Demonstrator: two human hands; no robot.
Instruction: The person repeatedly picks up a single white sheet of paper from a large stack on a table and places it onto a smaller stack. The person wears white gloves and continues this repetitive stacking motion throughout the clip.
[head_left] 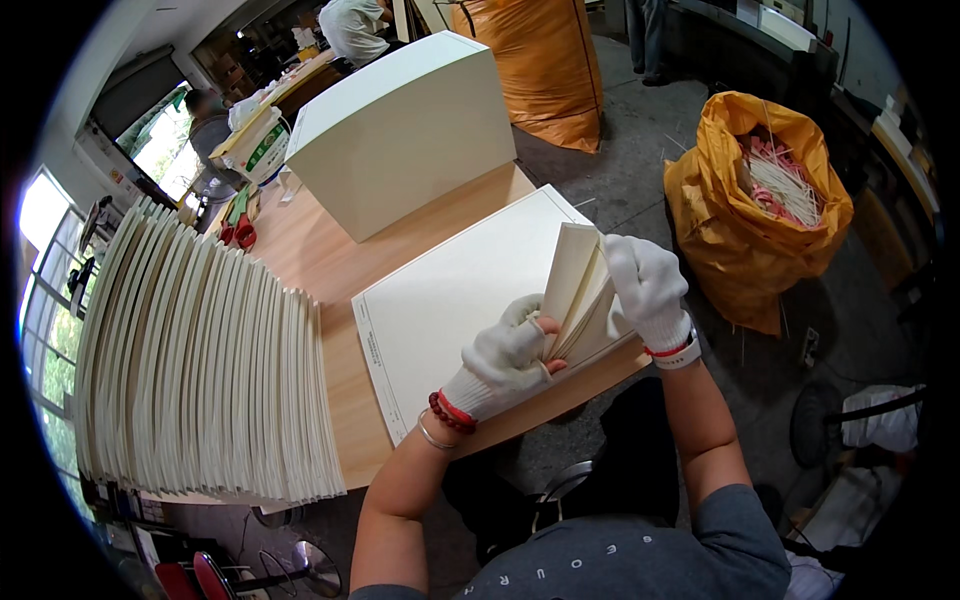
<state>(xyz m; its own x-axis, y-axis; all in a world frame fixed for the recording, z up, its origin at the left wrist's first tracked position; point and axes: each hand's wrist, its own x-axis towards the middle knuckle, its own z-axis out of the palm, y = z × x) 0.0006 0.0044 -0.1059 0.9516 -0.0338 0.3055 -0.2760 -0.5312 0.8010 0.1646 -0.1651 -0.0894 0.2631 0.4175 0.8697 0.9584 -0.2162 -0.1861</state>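
Observation:
Several flat cream strips (572,268), like card or thin board, are fanned out above a large white sheet (440,300) on the table. My left hand (505,352), in a white glove with bare fingertips, is closed round their lower end. At their upper right edge my right hand (648,285), also gloved, has its fingers curled against the strips; its fingertips are hidden. The sheet lies flat, with thin lines and small print along its border.
A long row of cream boards (200,370) stands on the left of the table (330,265). A white stack (420,140) rises at the back. An orange sack (700,220) of scraps and a full orange bag (545,75) stand on the floor. Other people work farther off.

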